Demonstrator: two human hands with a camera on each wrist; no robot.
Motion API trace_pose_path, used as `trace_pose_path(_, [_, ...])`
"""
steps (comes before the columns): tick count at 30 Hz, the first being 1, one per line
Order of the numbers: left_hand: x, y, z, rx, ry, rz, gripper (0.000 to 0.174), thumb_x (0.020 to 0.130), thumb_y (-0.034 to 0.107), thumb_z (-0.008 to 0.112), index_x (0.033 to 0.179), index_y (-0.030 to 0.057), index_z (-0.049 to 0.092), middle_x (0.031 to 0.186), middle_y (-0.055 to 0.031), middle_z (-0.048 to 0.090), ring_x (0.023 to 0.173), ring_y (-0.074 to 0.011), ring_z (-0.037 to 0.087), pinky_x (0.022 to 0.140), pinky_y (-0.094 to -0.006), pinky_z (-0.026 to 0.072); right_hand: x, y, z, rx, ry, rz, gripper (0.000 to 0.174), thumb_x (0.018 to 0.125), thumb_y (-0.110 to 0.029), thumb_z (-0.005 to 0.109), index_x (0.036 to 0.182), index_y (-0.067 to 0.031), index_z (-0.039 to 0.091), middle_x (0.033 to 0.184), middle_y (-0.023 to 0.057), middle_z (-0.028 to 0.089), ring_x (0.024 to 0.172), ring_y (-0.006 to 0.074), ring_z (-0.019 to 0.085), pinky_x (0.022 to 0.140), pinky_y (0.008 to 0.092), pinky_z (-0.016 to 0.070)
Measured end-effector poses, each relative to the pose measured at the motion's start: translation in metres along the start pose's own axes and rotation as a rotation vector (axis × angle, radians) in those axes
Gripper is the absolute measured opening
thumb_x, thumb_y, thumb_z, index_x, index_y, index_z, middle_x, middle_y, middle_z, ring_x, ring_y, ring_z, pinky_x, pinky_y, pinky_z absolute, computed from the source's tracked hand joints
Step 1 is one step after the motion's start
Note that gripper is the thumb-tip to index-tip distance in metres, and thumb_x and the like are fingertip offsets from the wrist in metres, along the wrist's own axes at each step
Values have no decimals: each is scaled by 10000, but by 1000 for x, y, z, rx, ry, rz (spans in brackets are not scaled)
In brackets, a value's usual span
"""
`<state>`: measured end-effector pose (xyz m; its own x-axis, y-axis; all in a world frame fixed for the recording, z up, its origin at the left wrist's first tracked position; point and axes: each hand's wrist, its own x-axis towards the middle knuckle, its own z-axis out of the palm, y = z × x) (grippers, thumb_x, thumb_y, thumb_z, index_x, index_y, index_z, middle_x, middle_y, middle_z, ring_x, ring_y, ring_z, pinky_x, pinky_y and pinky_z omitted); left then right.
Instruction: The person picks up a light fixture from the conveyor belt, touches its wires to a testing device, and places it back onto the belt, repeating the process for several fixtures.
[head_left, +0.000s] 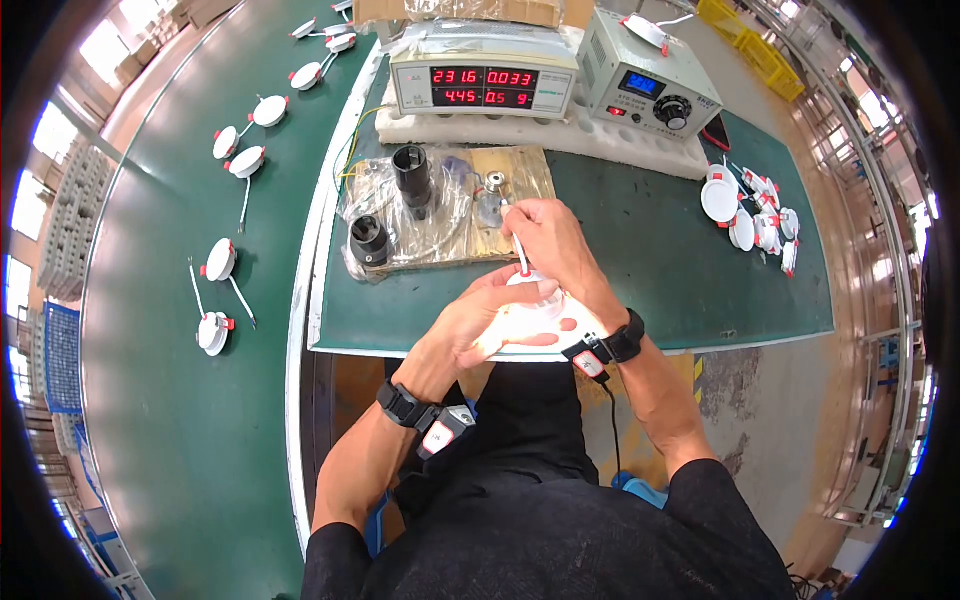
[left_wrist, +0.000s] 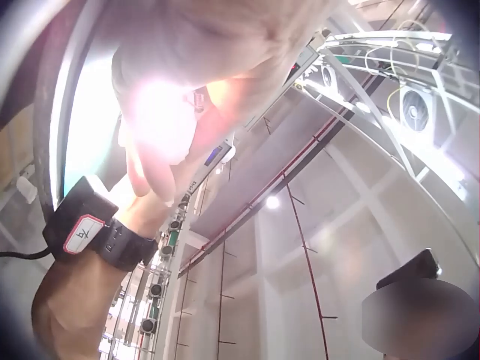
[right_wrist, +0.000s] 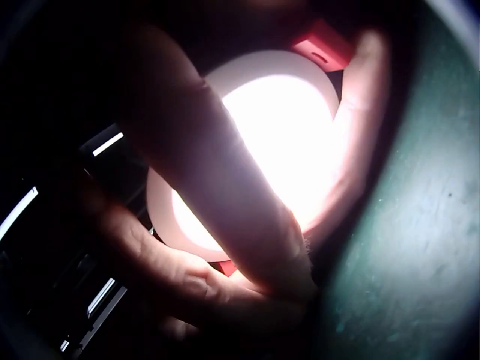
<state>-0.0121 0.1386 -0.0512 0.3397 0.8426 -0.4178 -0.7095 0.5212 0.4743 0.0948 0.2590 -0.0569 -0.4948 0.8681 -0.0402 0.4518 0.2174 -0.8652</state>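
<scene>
We clamp our left hand around the lamp, lit face toward us; our right hand pinches its cable, pointing away.

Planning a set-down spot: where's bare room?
Bare: green worktop between right hand and lamp pile; green left surface, nearer than its lamps.
Crowded: film-covered board with black cylinders; rear, with meter and dial box.
</scene>
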Motion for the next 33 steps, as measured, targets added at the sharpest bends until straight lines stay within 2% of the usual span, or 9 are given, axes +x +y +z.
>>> trace_pose_path(5, [5,-1,-4,59,-6,19,395,906,44,704,1267,-2,549,1164,-159,681,1038,-358,723,733,-315,652,0,-2,0,-16,-3,20,361,942,-276,574,804,30,705,658,202,642,625,350,638,649,437,495])
trace_pose_path(14, [7,1,-7,36,8,-13,397,883,8,692,1254,-21,554,1173,-170,673,1015,-362,729,655,-282,650,-2,-7,-1,-17,11,4,358,945,-277,572,817,29,709,692,209,660,646,363,649,659,445,501])
trace_pose_path(20, [7,0,-8,17,-15,-3,391,881,-4,679,1249,-34,552,1157,-182,671,1006,-375,727,647,-286,652,-3,-7,-2,-33,7,-14,373,948,-280,558,812,35,703,701,220,660,655,379,646,665,456,497])
trace_pose_path(33, [6,0,-5,44,16,-3,401,887,3,681,1263,-19,541,1180,-182,666,1027,-376,722,685,-301,655,-1,-3,1,-34,10,-1,378,950,-286,560,804,33,700,699,216,661,662,390,647,666,461,496])
